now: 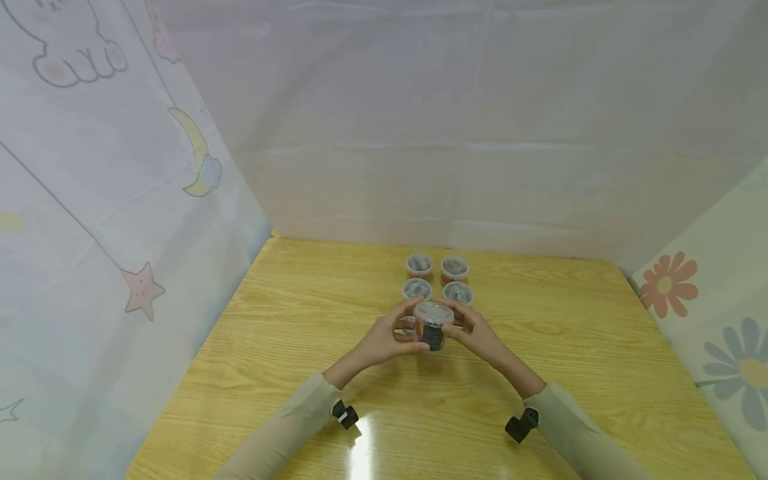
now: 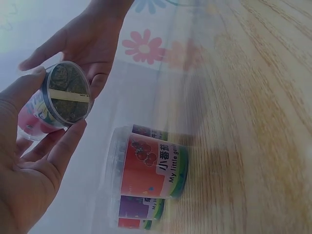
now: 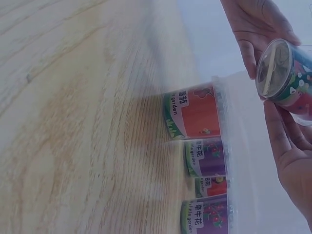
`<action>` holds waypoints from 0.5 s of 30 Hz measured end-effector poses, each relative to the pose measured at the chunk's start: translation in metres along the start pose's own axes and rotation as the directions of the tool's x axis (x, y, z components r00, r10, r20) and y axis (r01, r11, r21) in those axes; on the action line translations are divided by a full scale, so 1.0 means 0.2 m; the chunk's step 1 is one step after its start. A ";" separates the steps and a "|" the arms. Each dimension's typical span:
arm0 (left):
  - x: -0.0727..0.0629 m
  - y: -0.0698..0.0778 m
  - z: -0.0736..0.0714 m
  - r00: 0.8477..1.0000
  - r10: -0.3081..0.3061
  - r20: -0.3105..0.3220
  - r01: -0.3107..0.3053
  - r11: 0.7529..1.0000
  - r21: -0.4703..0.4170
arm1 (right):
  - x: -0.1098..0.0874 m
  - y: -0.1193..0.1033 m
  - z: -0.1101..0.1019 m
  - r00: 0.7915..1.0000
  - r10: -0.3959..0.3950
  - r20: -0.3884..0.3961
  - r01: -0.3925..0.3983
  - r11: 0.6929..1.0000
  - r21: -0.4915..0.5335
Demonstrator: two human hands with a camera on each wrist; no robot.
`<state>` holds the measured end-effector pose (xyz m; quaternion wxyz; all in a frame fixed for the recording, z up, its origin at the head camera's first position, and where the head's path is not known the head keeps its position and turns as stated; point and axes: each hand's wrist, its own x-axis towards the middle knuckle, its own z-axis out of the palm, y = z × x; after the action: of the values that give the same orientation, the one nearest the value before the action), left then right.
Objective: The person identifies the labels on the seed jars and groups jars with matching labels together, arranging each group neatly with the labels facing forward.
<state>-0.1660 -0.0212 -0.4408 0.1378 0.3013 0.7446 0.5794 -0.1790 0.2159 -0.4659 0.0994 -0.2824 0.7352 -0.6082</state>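
Above the table, both hands grip one small clear-lidded planting cup (image 1: pixel 431 335). My left hand (image 1: pixel 384 340) has its thumb low on the cup's front and its fingers along the left side. From the right, my right hand (image 1: pixel 480 337) holds the cup near its lid, thumb in front. The left wrist view shows the held cup's base (image 2: pixel 73 105), with dark contents and a pale strip across it. Just behind the hands stands a red-labelled cup (image 2: pixel 146 168) printed "My little garden", mostly hidden in the head view.
Several similar lidded cups stand in two columns behind the hands, including a far left cup (image 1: pixel 419 265) and a far right cup (image 1: pixel 455 269). They rest on a wood-grain table (image 1: pixel 300 320). A pale curtain (image 1: pixel 420 167) rises along its back edge, with patterned cloth at both sides.
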 end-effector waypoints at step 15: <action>0.01 0.02 -0.01 0.998 -0.064 -0.021 0.062 0.996 -0.066 | -0.02 0.03 0.00 0.993 -0.104 0.064 0.098 0.991 0.089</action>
<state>-0.1680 -0.0214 -0.4368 0.1570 0.2663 0.7360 0.6023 -0.1775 0.2176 -0.4724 0.1057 -0.3351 0.6893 -0.6336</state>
